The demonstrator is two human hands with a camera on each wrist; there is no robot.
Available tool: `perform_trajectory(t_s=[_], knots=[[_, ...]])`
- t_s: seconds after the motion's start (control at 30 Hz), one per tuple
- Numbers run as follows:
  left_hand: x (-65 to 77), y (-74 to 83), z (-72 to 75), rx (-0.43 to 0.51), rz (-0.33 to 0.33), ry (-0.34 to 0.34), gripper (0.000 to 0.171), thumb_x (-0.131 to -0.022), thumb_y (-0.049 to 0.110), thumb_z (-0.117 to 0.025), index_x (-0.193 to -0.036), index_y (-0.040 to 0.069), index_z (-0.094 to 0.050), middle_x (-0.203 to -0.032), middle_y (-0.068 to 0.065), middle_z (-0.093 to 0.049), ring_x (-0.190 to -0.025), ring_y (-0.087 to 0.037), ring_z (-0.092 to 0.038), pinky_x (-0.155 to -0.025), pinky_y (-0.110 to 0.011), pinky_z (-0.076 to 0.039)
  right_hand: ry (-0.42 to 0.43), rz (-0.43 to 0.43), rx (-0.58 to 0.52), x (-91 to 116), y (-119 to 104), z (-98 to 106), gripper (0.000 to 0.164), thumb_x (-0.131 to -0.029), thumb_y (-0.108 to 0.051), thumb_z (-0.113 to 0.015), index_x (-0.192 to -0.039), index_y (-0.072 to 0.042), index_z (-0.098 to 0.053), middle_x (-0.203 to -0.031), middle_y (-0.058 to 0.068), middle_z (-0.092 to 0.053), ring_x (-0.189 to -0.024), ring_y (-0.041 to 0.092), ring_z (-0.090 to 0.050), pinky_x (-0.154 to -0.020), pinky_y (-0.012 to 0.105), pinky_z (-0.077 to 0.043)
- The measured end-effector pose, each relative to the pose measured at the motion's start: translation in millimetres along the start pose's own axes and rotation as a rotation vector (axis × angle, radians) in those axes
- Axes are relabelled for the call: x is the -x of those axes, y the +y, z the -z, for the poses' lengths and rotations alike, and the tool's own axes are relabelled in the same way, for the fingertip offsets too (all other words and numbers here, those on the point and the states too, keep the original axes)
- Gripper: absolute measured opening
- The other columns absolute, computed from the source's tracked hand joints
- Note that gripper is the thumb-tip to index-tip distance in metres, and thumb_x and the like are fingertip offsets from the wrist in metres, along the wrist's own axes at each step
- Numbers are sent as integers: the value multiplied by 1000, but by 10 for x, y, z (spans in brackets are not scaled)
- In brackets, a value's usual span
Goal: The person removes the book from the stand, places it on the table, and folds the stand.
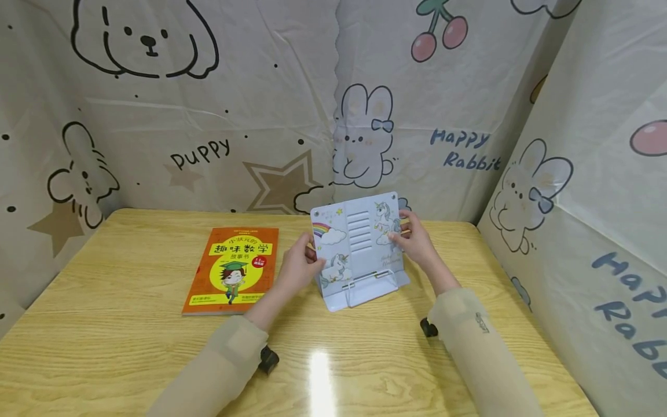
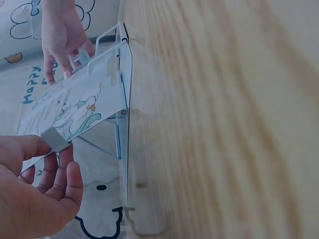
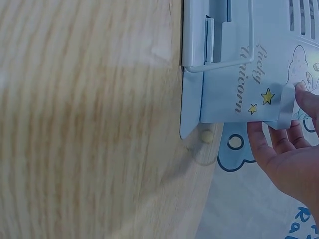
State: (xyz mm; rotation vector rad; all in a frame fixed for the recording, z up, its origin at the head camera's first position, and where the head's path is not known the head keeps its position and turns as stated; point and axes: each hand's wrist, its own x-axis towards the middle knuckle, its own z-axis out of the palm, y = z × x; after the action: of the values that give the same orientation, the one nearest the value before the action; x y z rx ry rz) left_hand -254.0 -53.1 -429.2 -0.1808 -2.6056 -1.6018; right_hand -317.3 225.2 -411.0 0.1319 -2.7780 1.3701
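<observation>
A pale book stand printed with unicorns, clouds and a rainbow stands tilted back on the table, its slotted panel facing me. My left hand grips the panel's left edge, thumb in front and fingers behind. At the opposite edge, my right hand holds the panel the same way. In the left wrist view a small pale tab sits at the panel edge by the left thumb. A similar tab shows beside the right thumb. A white wire page holder crosses the stand's bottom ledge.
An orange book with a cartoon graduate on its cover lies on the wooden table, left of the stand. Cloth printed with rabbits and a puppy hangs behind the table and along its sides.
</observation>
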Motion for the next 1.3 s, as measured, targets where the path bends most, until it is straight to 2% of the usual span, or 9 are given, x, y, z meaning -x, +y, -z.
perform_trajectory(t_s=[0.23, 0.43, 0.97, 1.3], knots=[[62, 34, 7, 0, 12, -5, 30, -84, 10, -70, -107, 11, -51, -87, -7, -58, -76, -19, -54, -68, -25, -51, -37, 9, 1, -49, -10, -3, 60, -93, -10, -58, -144, -14, -26, -113, 20, -51, -98, 31, -56, -80, 38, -50], [92, 46, 4, 4, 26, -6, 32, -83, 9, -71, -108, 11, -51, -86, -7, -58, -74, -19, -55, -66, -24, -51, -60, 31, -9, -75, -24, -3, 61, -93, -8, -58, -145, -11, -26, -111, 21, -52, -97, 32, -57, -79, 36, -50], [177, 56, 3, -2, 27, -9, 36, -82, 10, -72, -112, 13, -51, -86, -5, -58, -73, -18, -55, -64, -24, -51, -109, 38, -28, -174, -31, -37, 62, -94, -7, -56, -146, -11, -24, -113, 20, -49, -98, 30, -55, -79, 34, -48], [242, 93, 7, -3, 23, -6, 33, -82, 8, -71, -109, 10, -52, -86, -6, -59, -74, -19, -56, -64, -24, -51, -144, 47, -48, -222, -37, -43, 62, -93, -6, -57, -146, -10, -25, -113, 21, -51, -96, 31, -56, -77, 32, -47]])
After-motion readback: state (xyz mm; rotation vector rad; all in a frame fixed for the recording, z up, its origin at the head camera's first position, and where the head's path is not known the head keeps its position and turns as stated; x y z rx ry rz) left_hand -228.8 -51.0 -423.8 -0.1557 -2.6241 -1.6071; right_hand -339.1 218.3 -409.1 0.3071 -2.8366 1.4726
